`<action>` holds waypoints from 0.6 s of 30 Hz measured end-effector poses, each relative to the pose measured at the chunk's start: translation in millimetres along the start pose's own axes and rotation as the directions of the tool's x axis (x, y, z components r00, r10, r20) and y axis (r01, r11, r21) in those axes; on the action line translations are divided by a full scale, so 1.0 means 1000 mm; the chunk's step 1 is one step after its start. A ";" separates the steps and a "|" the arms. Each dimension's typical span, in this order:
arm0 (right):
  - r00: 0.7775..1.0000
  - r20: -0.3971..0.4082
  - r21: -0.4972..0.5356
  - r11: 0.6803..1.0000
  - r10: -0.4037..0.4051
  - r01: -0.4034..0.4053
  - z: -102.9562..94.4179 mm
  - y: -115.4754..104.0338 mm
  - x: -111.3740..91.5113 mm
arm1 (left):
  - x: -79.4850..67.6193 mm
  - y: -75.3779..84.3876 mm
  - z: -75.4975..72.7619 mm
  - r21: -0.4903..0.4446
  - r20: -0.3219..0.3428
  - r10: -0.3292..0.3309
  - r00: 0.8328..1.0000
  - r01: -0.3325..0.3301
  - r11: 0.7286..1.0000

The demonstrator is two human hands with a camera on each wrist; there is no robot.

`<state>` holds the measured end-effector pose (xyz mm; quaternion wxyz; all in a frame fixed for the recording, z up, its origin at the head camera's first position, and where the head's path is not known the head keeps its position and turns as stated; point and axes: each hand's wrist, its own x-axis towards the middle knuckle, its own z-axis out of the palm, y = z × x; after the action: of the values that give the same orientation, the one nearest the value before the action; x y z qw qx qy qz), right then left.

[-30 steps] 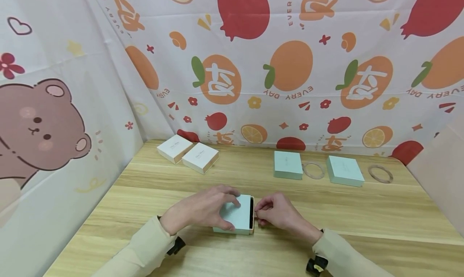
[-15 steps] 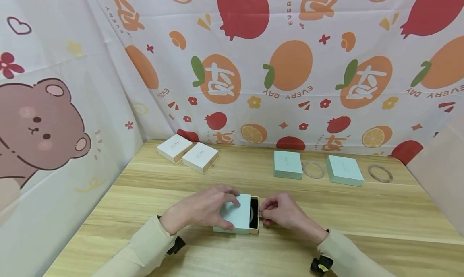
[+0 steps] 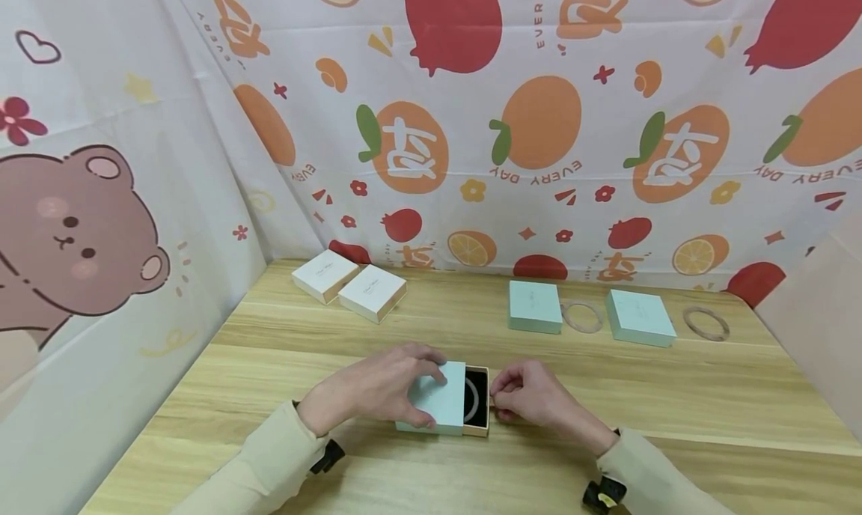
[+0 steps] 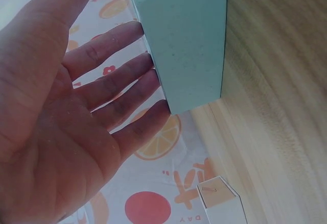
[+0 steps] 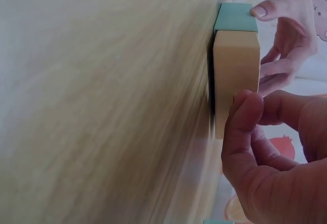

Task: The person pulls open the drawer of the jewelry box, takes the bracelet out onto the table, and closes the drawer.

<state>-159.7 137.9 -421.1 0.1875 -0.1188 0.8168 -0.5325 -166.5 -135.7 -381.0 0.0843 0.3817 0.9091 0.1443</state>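
Note:
A mint-green drawer box [image 3: 441, 397] lies in front of me in the head view, its tan inner drawer [image 3: 488, 401] part-way out on the right. In the drawer, a greyish bangle [image 3: 474, 400] shows partly on black lining; the sleeve hides the rest. My left hand [image 3: 380, 388] holds the sleeve from the left, thumb at the near edge and fingers across the top; in the left wrist view the fingertips [image 4: 137, 29] touch its edge. At the drawer's end, my right hand [image 5: 271, 147] pinches with thumb and index finger; what lies between them is mostly hidden.
Two white boxes [image 3: 326, 275] stand at the back left of the wooden table [image 3: 269, 358]. Back right are two closed mint-green boxes [image 3: 535, 305] and two bangles [image 3: 706, 324]. A fruit-print cloth [image 3: 471, 141] hangs behind the table.
The drawer has slid rightward out of the sleeve, from a narrow gap to a wider opening, showing more of the bangle. My right hand has moved right with it; the left hand stays put.

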 end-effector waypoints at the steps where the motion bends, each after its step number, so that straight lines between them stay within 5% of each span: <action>1: 1.000 -0.001 0.000 1.000 0.000 0.000 0.000 0.000 0.000 | 0.000 0.000 0.000 0.000 0.000 0.000 1.000 0.000 1.000; 18: 1.000 -0.008 -0.013 1.000 0.017 -0.017 -0.004 0.003 -0.005 | -0.001 0.000 0.000 -0.004 0.001 -0.002 1.000 0.002 1.000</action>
<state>-157.0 144.3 -421.1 0.1882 -0.1111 0.8220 -0.5259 -165.7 -136.1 -381.3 0.0856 0.3805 0.9092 0.1457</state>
